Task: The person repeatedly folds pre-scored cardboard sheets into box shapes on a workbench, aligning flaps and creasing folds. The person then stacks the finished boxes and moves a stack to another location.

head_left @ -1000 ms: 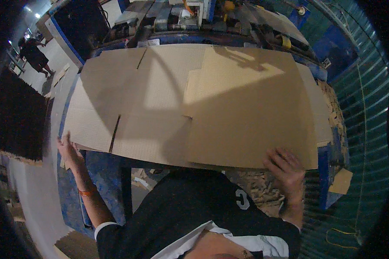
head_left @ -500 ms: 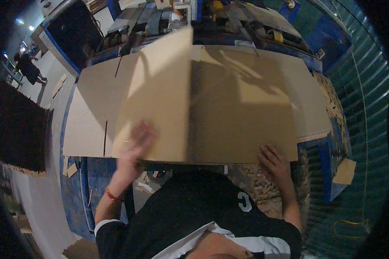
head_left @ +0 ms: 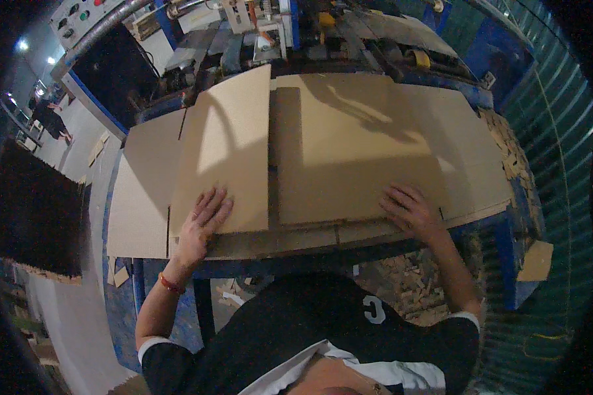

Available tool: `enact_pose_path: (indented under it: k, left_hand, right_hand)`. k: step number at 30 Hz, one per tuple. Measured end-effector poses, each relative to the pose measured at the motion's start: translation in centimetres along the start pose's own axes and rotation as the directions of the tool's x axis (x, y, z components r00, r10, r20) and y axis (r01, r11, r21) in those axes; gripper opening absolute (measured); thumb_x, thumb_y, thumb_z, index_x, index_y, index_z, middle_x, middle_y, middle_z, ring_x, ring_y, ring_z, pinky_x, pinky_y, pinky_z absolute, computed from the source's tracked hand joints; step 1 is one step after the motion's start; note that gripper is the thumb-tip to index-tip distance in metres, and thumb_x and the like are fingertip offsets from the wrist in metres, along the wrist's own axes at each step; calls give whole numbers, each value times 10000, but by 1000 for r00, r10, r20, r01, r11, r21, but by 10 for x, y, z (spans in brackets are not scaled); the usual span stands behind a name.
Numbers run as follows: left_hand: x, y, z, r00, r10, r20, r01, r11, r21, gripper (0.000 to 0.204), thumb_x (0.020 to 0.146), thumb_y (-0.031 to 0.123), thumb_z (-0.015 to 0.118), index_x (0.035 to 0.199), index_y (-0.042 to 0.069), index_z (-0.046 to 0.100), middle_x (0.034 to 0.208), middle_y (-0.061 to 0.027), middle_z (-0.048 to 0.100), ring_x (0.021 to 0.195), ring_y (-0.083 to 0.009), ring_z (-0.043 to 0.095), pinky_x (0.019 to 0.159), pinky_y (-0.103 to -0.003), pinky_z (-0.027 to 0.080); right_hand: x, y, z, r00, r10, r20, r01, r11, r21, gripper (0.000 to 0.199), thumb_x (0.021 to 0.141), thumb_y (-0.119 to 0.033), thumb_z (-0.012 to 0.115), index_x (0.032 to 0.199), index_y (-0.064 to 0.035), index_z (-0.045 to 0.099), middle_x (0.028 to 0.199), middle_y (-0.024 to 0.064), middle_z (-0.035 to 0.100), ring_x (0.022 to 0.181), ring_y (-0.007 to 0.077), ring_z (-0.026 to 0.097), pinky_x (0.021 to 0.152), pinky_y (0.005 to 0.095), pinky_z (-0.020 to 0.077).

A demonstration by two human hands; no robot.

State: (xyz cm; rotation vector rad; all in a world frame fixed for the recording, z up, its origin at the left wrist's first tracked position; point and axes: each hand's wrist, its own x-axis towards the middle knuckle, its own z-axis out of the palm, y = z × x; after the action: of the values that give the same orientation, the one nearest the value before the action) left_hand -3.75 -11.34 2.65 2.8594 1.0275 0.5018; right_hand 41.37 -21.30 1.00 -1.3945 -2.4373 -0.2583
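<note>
My left hand (head_left: 207,220) lies with spread fingers on the near part of a tan cardboard panel (head_left: 234,145), whose inner edge stands slightly raised. On the near right part of a wider cardboard panel (head_left: 349,178) rests my right hand (head_left: 412,209), fingers stretched out and flat. A narrow dark gap runs between the two panels. Under them spreads a larger cardboard sheet (head_left: 145,204) with slots cut in it, showing at both sides and as a strip along the near edge. Neither hand grips anything.
Beyond the cardboard stands a blue machine with belts and rollers (head_left: 230,52). Cardboard scraps (head_left: 402,283) lie below the table edge and along its right side. A dark stack (head_left: 39,210) stands at left, a corrugated green wall (head_left: 560,164) at right. A person (head_left: 49,118) is far left.
The left panel has come down flatter, and both panels have slid away from me, baring a strip of the sheet below. My hands have moved forward with them.
</note>
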Motion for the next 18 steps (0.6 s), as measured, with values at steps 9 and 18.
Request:
enact_pose_path:
  k: [9,18]
  left_hand:
    - [-6,37,16,979,-9,-206,29,995,96,466,708,105,585,1169,61,536,1300,-106,455,1188,-293,434,1027,-498,276]
    - [6,57,34,986,154,-60,-159,983,-90,359,698,41,602,1056,30,597,1094,-143,587,1050,-300,533,981,-474,353]
  right_hand:
    - [12,14,6,998,-17,66,15,1000,26,434,745,-305,653,1145,-160,570,1204,45,526,1063,246,509,877,428,410]
    - [9,15,20,983,162,-90,-153,984,96,324,782,-316,612,1052,-136,619,1180,85,538,1132,307,452,969,453,345]
